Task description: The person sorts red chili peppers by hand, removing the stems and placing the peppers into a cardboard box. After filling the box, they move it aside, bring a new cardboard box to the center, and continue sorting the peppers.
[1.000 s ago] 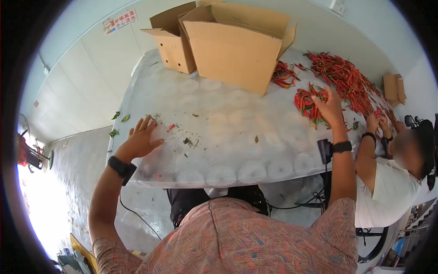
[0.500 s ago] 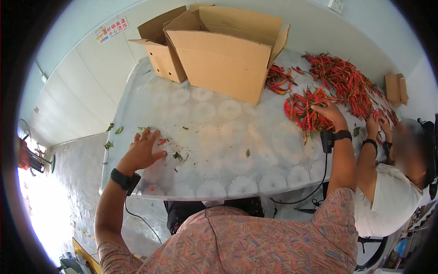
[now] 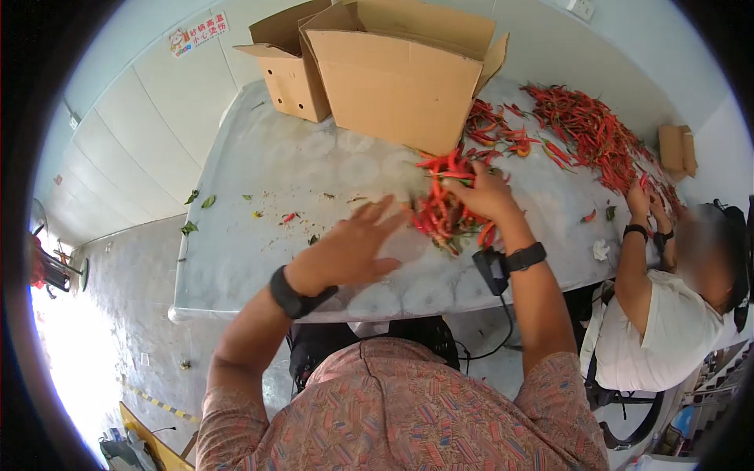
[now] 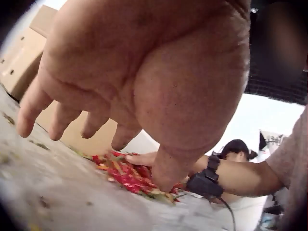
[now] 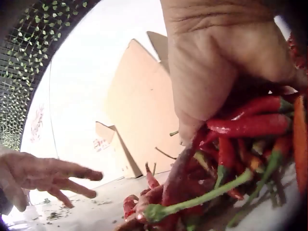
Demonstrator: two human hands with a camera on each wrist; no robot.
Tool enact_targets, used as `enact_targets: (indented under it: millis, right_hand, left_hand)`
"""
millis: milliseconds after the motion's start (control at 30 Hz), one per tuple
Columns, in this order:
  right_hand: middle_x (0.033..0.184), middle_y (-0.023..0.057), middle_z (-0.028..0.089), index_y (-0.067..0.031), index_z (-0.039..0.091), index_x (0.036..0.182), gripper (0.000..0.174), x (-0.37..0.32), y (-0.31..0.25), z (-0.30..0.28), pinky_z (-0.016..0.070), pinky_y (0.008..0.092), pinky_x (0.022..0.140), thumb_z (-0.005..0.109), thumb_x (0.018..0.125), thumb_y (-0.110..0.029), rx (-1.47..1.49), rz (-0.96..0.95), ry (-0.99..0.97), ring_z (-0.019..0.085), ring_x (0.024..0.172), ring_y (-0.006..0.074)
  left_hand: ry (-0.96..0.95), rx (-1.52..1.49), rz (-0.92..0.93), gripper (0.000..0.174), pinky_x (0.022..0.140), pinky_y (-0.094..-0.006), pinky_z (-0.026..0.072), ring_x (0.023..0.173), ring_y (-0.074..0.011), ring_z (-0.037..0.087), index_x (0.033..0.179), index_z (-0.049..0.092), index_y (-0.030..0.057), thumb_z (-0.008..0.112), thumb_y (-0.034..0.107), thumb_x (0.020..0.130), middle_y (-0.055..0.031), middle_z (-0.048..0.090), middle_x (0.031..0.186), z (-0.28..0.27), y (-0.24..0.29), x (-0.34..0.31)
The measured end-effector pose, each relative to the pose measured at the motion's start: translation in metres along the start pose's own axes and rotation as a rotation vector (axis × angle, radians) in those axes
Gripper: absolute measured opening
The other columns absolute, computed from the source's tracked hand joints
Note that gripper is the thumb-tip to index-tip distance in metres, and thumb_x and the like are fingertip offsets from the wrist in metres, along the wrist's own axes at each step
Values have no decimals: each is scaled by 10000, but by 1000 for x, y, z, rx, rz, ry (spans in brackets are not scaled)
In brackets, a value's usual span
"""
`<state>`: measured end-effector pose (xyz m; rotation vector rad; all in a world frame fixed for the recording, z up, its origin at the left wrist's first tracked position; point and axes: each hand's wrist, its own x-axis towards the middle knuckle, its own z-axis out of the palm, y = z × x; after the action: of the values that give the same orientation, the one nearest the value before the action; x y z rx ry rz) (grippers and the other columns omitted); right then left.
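Loose red chilies (image 3: 440,208) lie in a heap near the middle of the table, in front of the large carton. My right hand (image 3: 488,195) grips part of this heap from its right side; in the right wrist view its thumb comes down beside red chilies (image 5: 250,126) with green stems, and its other fingers are mostly hidden. My left hand (image 3: 343,250) is left of the heap, fingers spread and holding nothing. In the left wrist view the left palm (image 4: 139,72) faces the camera, with the chilies (image 4: 127,175) beyond it.
Two open cartons (image 3: 393,86) stand at the back. A larger chili pile (image 3: 589,129) covers the back right, where another person (image 3: 667,330) sits handling chilies. Leaf scraps and a small red piece (image 3: 289,217) lie on the table's (image 3: 228,259) left part.
My right hand has come left from the right side, and the chili heap has moved left with it. My left hand has moved right, towards the heap.
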<state>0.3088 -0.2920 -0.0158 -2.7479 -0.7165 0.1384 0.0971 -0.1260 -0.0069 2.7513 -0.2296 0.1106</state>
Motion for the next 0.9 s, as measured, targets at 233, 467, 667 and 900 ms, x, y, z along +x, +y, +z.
enact_targets:
  millis: [233, 467, 667, 900]
  right_hand:
    - [1307, 333, 317, -9, 264, 1343, 963, -23, -77, 36, 336, 457, 981, 578, 678, -631, 90, -77, 61, 338, 1224, 438]
    - [1318, 364, 259, -37, 311, 1332, 856, -38, -127, 37, 339, 452, 979, 597, 715, -556, 315, -338, -88, 314, 1231, 459]
    - [1043, 194, 594, -8, 560, 1098, 611, -10, -89, 6, 440, 359, 848, 646, 726, -485, 466, -564, 80, 564, 997, 292]
    - [1028, 226, 598, 0, 500, 1173, 691, 37, 37, 0, 477, 394, 777, 650, 704, -486, -144, -275, 226, 597, 917, 322]
  left_hand:
    - [19, 64, 67, 689, 950, -433, 384, 1163, -435, 395, 1319, 359, 88, 664, 213, 714, -272, 283, 1343, 15, 29, 0]
    - [-40, -73, -146, 601, 886, -428, 418, 1083, -373, 480, 1258, 445, 91, 658, 168, 701, -197, 388, 1290, -8, 6, -38]
    - [116, -164, -355, 577, 923, -409, 398, 1141, -380, 443, 1254, 450, 85, 659, 194, 728, -228, 353, 1327, -31, -11, -68]
    - [136, -14, -90, 709, 959, -430, 377, 1207, -409, 367, 1294, 410, 100, 716, 203, 662, -262, 283, 1357, -26, -6, -66]
